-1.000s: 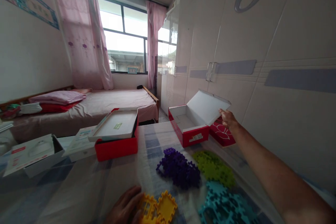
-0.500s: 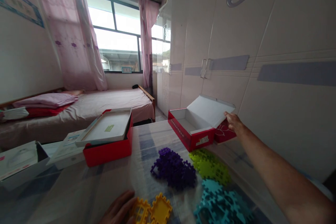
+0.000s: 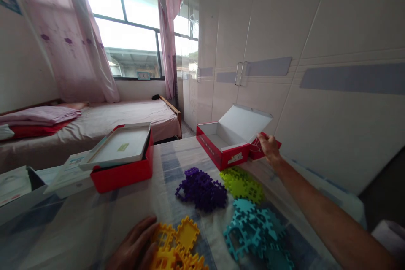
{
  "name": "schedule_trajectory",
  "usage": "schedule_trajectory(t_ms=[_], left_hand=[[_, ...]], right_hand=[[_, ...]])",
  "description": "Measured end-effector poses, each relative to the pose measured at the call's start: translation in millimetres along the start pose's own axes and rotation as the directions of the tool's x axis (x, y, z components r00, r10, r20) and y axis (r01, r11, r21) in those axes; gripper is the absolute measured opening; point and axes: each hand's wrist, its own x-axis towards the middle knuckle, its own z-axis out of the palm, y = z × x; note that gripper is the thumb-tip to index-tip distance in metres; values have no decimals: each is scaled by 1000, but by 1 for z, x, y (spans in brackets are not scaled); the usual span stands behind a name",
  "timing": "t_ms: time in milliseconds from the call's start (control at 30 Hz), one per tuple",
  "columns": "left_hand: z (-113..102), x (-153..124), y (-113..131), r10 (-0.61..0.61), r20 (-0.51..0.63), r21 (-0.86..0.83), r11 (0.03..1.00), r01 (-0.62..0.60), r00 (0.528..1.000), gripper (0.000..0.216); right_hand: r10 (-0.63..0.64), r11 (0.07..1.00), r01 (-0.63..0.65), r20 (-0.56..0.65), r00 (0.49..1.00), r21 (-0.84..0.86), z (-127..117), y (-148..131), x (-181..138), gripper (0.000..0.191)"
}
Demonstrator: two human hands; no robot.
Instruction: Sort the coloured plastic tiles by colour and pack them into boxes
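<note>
My right hand (image 3: 269, 147) is stretched out to an open red box (image 3: 236, 158) with a white inside. Its fingers are closed at the lower right edge of the raised lid (image 3: 245, 120). My left hand (image 3: 136, 242) lies at the bottom of the view, fingers extended and touching the left side of a pile of yellow interlocking plastic pieces (image 3: 186, 234). Part of that hand is cut off by the frame. Purple pieces (image 3: 202, 190) are heaped in the middle, lime green pieces (image 3: 243, 185) just in front of the box, and turquoise pieces (image 3: 257, 232) nearer to me.
Another red box (image 3: 126, 179), with a white tray-like lid (image 3: 118, 147) resting aslant on it, stands on the left. Beyond it are white boxes (image 3: 68, 177). A checked cloth (image 3: 171, 160) covers the table. A bed (image 3: 136, 114) and a wardrobe (image 3: 268, 42) stand behind.
The camera view has tilted down and shifted right, so more yellow pieces show. My right hand sits slightly lower along the lid edge. The lid stays raised and the piles look unchanged.
</note>
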Motion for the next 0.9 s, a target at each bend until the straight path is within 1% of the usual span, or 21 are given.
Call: schedule_trajectory(t_ms=[33, 67, 100, 133, 167, 200, 233, 267, 300, 333, 400, 467, 567, 667, 800, 833, 900], left_hand=[[1, 0, 0, 1, 3, 4, 1000, -1, 1000, 30], [1, 0, -1, -1, 8, 6, 1000, 1, 1000, 30], [2, 0, -1, -1, 10, 5, 1000, 1, 1000, 29], [3, 0, -1, -1, 9, 0, 1000, 1, 1000, 29], [3, -1, -1, -7, 10, -6, 1000, 7, 1000, 29], [3, -1, -1, -19, 18, -13, 1000, 19, 1000, 29], [4, -1, 0, -31, 25, -22, 999, 32, 999, 29], [4, -2, 0, -45, 34, -30, 998, 46, 998, 29], [4, -2, 0, -62, 47, -35, 997, 63, 997, 29], [4, -3, 0, -78, 59, -39, 996, 80, 995, 29], [4, -4, -1, -105, 78, -45, 993, 109, 991, 30], [4, -5, -1, -122, 98, -51, 990, 128, 988, 30], [3, -5, 0, -130, 116, -63, 988, 138, 985, 31], [3, -4, 1, -134, 112, -65, 988, 142, 985, 31], [4, -3, 1, -130, 99, -60, 989, 137, 987, 31], [4, -3, 1, -127, 103, -60, 989, 134, 986, 31], [4, -3, 2, -125, 113, -56, 990, 132, 986, 32]], right_hand=[[4, 1000, -3, 30, 1000, -15, -3, 2, -15, 40], [0, 1000, 2, 85, 996, -31, -5, 3, -31, 42], [-17, 998, 26, 169, 985, -51, -6, 5, -47, 44], [-51, 995, 73, 281, 958, -69, -7, 6, -64, 47], [-93, 986, 141, 404, 910, -90, -7, 7, -79, 51], [-128, 970, 217, 517, 846, -114, -7, 6, -93, 57], [-152, 945, 296, 609, 778, -143, -5, 5, -105, 63], [-163, 913, 368, 669, 725, -177, -4, 4, -114, 69], [-161, 879, 423, 699, 697, -219, -2, 2, -121, 73], [-153, 843, 466, 711, 687, -269, -1, -1, -126, 76], [-147, 773, 528, 710, 688, -351, 2, -5, -130, 77], [-148, 722, 558, 697, 702, -409, 4, -7, -130, 70], [-179, 686, 577, 666, 724, -442, 4, -9, -128, 57], [-225, 679, 586, 634, 740, -443, 4, -8, -125, 54], [-209, 688, 557, 608, 766, -466, 3, -6, -122, 49], [-216, 696, 554, 602, 769, -457, 3, -5, -121, 48], [-271, 723, 560, 579, 769, -404, 2, -3, -120, 45]])
